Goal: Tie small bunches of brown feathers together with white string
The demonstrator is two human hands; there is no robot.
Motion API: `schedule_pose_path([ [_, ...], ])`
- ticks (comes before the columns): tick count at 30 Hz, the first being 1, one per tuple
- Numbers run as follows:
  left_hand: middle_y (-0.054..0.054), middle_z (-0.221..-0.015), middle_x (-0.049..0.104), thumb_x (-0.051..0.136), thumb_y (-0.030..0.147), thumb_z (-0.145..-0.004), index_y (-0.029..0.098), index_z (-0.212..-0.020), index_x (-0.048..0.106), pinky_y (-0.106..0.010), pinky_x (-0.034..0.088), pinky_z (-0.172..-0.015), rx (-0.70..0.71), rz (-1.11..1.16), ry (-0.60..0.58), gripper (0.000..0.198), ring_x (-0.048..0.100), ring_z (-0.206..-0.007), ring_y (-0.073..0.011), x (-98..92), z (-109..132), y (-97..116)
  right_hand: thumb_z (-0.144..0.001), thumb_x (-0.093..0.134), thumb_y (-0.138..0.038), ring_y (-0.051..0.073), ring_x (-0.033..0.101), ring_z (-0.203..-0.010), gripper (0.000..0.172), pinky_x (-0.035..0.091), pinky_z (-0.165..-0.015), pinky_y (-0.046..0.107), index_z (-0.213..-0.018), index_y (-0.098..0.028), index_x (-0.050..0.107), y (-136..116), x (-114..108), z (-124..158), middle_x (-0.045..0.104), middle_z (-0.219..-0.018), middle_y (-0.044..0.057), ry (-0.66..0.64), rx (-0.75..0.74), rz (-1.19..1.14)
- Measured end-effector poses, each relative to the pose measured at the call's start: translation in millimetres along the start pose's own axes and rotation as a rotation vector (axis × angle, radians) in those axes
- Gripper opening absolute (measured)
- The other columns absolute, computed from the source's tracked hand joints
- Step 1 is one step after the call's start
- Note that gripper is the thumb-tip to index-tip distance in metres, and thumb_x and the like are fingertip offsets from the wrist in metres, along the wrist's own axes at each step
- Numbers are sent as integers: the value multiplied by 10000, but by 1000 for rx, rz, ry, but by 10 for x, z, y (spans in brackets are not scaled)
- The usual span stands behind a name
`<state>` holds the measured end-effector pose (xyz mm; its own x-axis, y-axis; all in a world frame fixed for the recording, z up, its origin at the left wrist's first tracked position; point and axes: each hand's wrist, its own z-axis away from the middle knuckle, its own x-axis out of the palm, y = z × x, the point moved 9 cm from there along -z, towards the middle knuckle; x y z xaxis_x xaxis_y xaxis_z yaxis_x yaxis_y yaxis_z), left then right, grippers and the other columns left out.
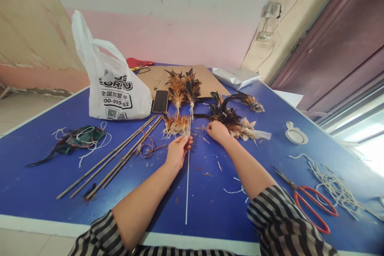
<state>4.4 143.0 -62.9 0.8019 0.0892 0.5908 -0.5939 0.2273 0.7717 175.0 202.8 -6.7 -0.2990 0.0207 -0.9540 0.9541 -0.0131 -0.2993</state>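
While the left hand [177,153] pinches a small brown feather tuft [186,125] by its pale lower end near the middle of the blue table [207,216], the right hand [218,131] rests with its fingers curled together at the near-left edge of a dark feather pile [226,114]; whether those fingers grip anything, I cannot tell. The tuft points away from the person, just right of some loose brown feathers [171,125]. Beyond it, two tied feather bunches [177,92] lie side by side, their heads on a sheet of brown cardboard [210,84], with a phone [160,101] just to their left. Another feather bunch [250,102] lies beyond the pile, to the right. On the left, a white plastic bag [115,84] stands upright, and nearer the person lie several thin sticks [109,158], a coil of brownish cord [147,148] beside them, and a dark green feather bundle [82,138] with white string looped over it. On the right are a small white dish [296,136], a tangle of pale string [336,186] and red-handled scissors [313,204], whose blades stand slightly apart.
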Motion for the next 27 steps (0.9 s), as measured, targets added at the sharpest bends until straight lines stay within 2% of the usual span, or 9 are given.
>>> schedule_pose_path([
  [2, -64, -786, 640, 686, 253, -603, 107, -751, 638, -172, 417, -521, 36, -36, 4, 214, 559, -612, -74, -10, -18, 23, -761, 467, -256, 139, 579, -625, 209, 425, -591, 223, -765, -143, 643, 43, -51, 105, 637, -686, 71, -45, -20, -74],
  [4, -70, -811, 645, 683, 281, -602, 111, -760, 642, -184, 421, -536, 75, -87, 7, 236, 570, -634, -87, -7, -26, 56, -781, 435, -308, 93, 514, -460, 250, 398, -471, 197, -806, -152, 628, 87, -87, 249, 614, -582, 29, -119, -43, -187],
  [6, -80, -844, 649, 680, 305, -599, 113, -775, 648, -202, 429, -560, 101, -144, -3, 263, 586, -675, -110, 16, -18, 87, -767, 457, -340, 70, 475, -412, 257, 370, -413, 184, -793, -132, 604, 60, -44, 432, 610, -592, 29, -283, -89, -543],
  [9, -93, -873, 651, 678, 327, -594, 114, -799, 657, -232, 444, -604, 106, -229, -74, 297, 601, -740, -150, 109, 25, 105, -711, 538, -349, 62, 493, -433, 214, 362, -392, 173, -735, -138, 556, 6, 18, 684, 623, -663, 31, -464, -120, -853],
  [12, -101, -895, 648, 665, 344, -610, 117, -833, 660, -264, 459, -639, 81, -304, -218, 319, 606, -767, -171, 260, 99, 76, -689, 567, -318, 68, 516, -453, 181, 369, -399, 172, -740, -148, 534, -79, 95, 847, 613, -654, 10, -576, -161, -924],
  [16, -92, -832, 656, 652, 367, -623, 115, -834, 662, -275, 471, -644, 25, -408, -348, 329, 606, -721, -164, 385, 185, -5, -683, 567, -275, 58, 495, -422, 146, 378, -415, 175, -745, -146, 543, -206, 194, 955, 581, -600, -18, -691, -212, -868],
  [18, -75, -734, 655, 650, 368, -624, 109, -780, 663, -268, 476, -627, 8, -463, -375, 303, 601, -676, -154, 406, 204, -43, -679, 567, -268, 58, 490, -418, 142, 381, -421, 179, -745, -145, 543, -236, 214, 967, 571, -590, -24, -715, -216, -849],
  [21, -60, -652, 642, 648, 355, -629, 107, -737, 650, -247, 474, -578, -17, -511, -407, 271, 604, -633, -150, 419, 217, -104, -681, 563, -270, 60, 486, -422, 140, 362, -411, 176, -737, -145, 535, -232, 189, 941, 559, -587, -26, -685, -214, -852],
  [27, -93, -713, 656, 631, 335, -657, 89, -750, 639, -225, 471, -562, -86, -534, -462, 263, 613, -614, -136, 412, 231, -219, -673, 573, -294, 54, 441, -417, 166, 307, -390, 174, -718, -136, 545, -168, 140, 896, 497, -547, -42, -612, -201, -860],
])
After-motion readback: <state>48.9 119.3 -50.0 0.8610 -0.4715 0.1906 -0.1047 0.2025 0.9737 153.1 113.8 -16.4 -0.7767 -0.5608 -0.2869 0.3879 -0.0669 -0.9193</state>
